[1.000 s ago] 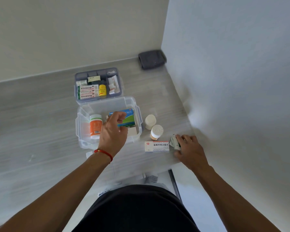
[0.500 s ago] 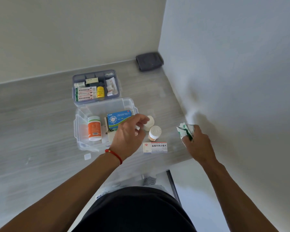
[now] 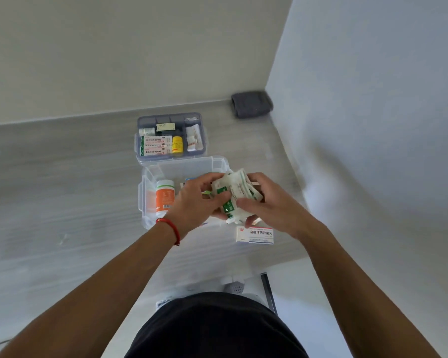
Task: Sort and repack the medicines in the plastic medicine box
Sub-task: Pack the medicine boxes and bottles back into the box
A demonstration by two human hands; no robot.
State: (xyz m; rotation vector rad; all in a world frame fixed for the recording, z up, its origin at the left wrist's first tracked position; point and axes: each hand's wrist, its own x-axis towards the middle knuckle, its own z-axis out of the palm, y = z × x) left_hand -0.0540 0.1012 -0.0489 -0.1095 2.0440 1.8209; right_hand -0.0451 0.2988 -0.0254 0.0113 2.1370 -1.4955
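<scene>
Head view, looking down at a grey wood-grain worktop [image 3: 62, 192] set in a wall corner. Both hands meeting over the clear plastic medicine box [image 3: 150, 177], jointly gripping a bundle of white-and-green sachets [image 3: 237, 192]: left hand [image 3: 195, 202], with a red cord bracelet [image 3: 170, 227] at the wrist, fingers curled round the bundle's left edge; right hand [image 3: 272, 204], thumb and fingers pinching its right side. Inside the box, at left, an orange-labelled white bottle [image 3: 164, 196] lying on its side; a blue carton edge just visible behind the left fingers. Beyond the box and touching its far rim, a compartmented tray [image 3: 203, 133] holding a red-and-white carton [image 3: 155, 146], a yellow bottle [image 3: 177, 144] and small packets. Just beside the box, at near right, a white medicine carton [image 3: 255, 235] flat on the worktop, partly under the right hand. In the far corner, a dark grey folded cloth [image 3: 251, 104].
</scene>
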